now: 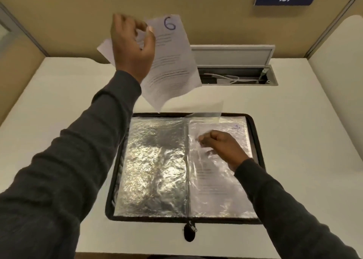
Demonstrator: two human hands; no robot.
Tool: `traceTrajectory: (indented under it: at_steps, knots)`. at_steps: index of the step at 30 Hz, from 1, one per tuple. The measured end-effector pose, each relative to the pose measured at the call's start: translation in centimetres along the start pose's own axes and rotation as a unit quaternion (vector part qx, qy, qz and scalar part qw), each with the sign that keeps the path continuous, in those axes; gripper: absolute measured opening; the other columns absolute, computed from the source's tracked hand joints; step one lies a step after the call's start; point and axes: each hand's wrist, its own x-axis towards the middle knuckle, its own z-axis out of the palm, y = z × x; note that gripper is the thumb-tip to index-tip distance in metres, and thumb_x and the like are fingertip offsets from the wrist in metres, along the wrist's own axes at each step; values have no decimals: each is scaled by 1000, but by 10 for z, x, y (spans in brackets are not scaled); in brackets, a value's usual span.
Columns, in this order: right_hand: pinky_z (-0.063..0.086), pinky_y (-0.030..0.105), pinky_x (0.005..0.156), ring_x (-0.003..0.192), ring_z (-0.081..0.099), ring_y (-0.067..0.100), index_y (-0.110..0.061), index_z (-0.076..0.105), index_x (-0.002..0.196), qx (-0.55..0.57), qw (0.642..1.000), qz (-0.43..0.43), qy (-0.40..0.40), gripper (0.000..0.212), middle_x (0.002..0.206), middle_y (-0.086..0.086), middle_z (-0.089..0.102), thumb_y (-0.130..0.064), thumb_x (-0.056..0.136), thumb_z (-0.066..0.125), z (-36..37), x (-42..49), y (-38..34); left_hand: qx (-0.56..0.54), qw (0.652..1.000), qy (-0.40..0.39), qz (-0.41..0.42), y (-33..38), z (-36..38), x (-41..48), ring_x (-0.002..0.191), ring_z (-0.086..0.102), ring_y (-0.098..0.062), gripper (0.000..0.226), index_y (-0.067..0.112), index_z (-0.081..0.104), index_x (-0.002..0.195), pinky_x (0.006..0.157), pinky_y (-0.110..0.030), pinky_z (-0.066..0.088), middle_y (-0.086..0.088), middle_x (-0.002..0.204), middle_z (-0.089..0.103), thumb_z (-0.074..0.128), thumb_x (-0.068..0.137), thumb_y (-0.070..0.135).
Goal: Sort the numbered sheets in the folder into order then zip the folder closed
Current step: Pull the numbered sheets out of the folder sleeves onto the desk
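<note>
Head view: L hand point(131, 46) is up high over the far side of the desk point(294, 141), thumb & fingers pinched on sheet 6 point(172, 62). So the page hangs clear of the folder point(153, 170) & its big blue number shows. A 2nd paper point(105, 47) pokes a corner out behind that hand; can't tell its number. Sheet 6 is thin white paper w/ grey print, bent & floppy at the bottom.

R hand point(220, 145) is low on the folder's right half. Its fingers are curled & look to pinch the clear sleeve point(216, 190), prob. to hold it open for a page. A sleeved sheet point(239, 133) lies inside; its blue number is too blurry to read.

Folder lies open flat, near the desk's front edge. Lining is shiny silver, crinkly like foil. Black zip runs round the rim, w/ round corners. Zip pull point(189, 230) hangs at the front middle; zip not done up yet.
</note>
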Motion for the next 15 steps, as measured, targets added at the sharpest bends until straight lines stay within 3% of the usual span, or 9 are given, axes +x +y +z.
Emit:
traceTrajectory:
  at_steps: [4,7,12,15]
  knots:
    - [51,27,75,86,66,11,-10,75,94,-31,999,-28,-27,18,96,2,76,-27,92,70,56,10,-18,80,993,72,47,-19,-58,15,80,44,-13,23,34,37,79,70,-30,42,17,84,33,55,94,32]
    - [49,20,79,94,66,8,-12,75,99,-61,994,-43,-81,20,105,0,74,-29,98,64,101,16,-20,135,984,103,58,-36,-98,24,78,42,-13,30,38,30,76,69,-29,40,21,80,29,51,97,40]
    - [48,32,97,110,63,11,-27,72,104,-139,977,-40,-155,25,118,-9,70,-48,96,61,167,27,3,190,976,90,57,-74,-157,31,75,39,-14,38,38,22,72,67,-25,33,18,75,28,50,97,44]
    - [42,29,96,116,58,10,-26,70,107,-224,954,-54,-190,24,123,-7,66,-46,96,62,193,27,15,215,975,49,30,-99,-183,23,76,38,-13,34,33,31,70,68,-21,27,7,76,36,52,95,43]
